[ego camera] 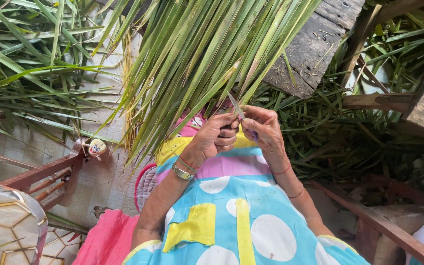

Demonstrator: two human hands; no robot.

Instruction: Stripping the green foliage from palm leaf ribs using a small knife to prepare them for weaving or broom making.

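A thick bundle of long green palm leaves [202,54] hangs down over my lap. My left hand [215,136] is closed around a leaf strip at the bundle's lower end. My right hand [265,128] grips a small knife [235,104], its thin blade pointing up between the two hands against the leaf. Both hands meet just above my lap, which is covered by a bright blue, pink and yellow cloth with white dots [236,211]. A metal bracelet and a red thread sit on my left wrist.
Loose green leaves [30,73] cover the tiled floor at left and lie piled at right. A weathered wooden plank [315,46] slants at top right. A wooden chair frame [45,174] and a patterned cushion [6,221] stand at lower left; wooden beams [384,225] run at lower right.
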